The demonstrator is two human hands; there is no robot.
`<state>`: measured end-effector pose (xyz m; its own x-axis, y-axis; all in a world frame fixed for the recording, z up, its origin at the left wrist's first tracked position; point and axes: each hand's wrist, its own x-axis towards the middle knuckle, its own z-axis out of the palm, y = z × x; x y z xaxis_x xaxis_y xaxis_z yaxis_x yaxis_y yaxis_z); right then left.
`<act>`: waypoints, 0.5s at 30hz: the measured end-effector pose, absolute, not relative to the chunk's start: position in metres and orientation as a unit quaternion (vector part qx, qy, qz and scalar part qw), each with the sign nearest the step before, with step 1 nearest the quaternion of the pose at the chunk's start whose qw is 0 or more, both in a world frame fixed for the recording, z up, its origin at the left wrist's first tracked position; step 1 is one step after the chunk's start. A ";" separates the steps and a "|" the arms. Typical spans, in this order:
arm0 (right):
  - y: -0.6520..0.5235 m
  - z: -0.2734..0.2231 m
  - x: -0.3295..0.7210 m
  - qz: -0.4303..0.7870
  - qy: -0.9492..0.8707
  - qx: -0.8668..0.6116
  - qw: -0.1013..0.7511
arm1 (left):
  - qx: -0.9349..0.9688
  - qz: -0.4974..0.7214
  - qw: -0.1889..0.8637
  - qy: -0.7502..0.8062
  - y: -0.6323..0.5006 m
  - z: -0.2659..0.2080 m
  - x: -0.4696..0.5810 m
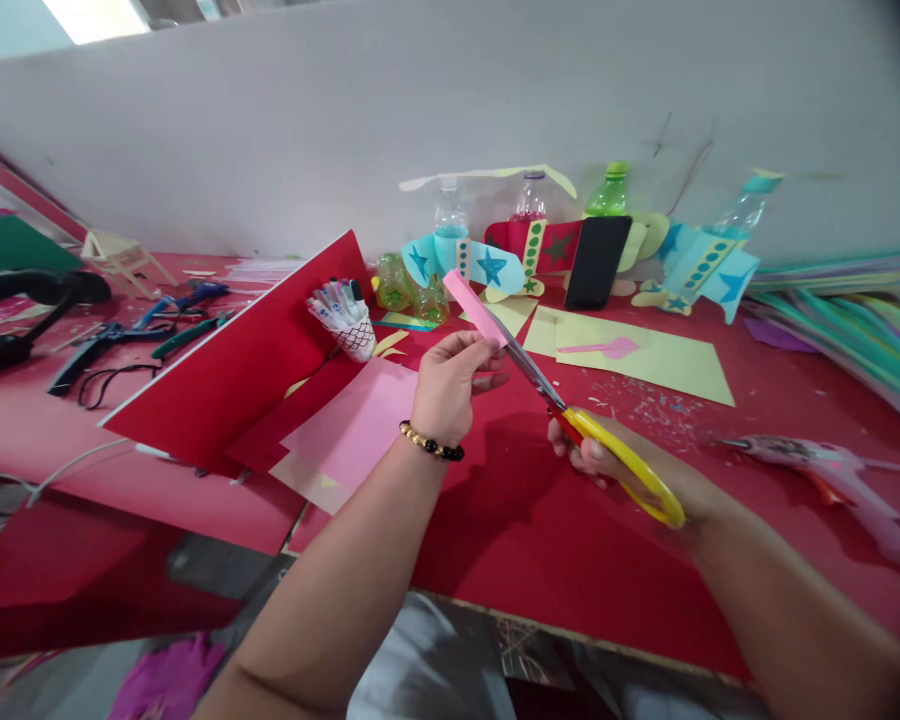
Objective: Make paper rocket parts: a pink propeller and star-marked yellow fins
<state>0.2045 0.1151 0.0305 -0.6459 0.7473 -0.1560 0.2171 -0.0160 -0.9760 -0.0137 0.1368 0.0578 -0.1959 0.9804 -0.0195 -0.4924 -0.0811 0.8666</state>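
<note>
Between the thumb and fingers of my left hand (454, 380) is a narrow pink paper strip (471, 303), slanting up to the left. My right hand (596, 455) grips scissors with yellow and red handles (634, 470). The metal blades point up-left and meet the strip's lower end beside my left fingertips; whether they cut into it, I cannot tell. Under and left of my left arm lie pink paper sheets (356, 420). Beyond my hands, a pink paper cutout (616, 347) rests on pale yellow paper (679, 370).
A pink glue gun (832, 465) lies at right near coloured strips (855, 340). Along the wall stand bottles with paper decorations (495, 262) and a black phone (598, 262). A red board (255, 370) leans at left beside a marker holder (356, 335). Small scraps lie on the red table (540, 560).
</note>
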 end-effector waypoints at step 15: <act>0.126 0.008 0.208 0.653 -0.627 -0.357 0.231 | 0.320 0.659 0.554 0.396 0.137 0.056 -0.014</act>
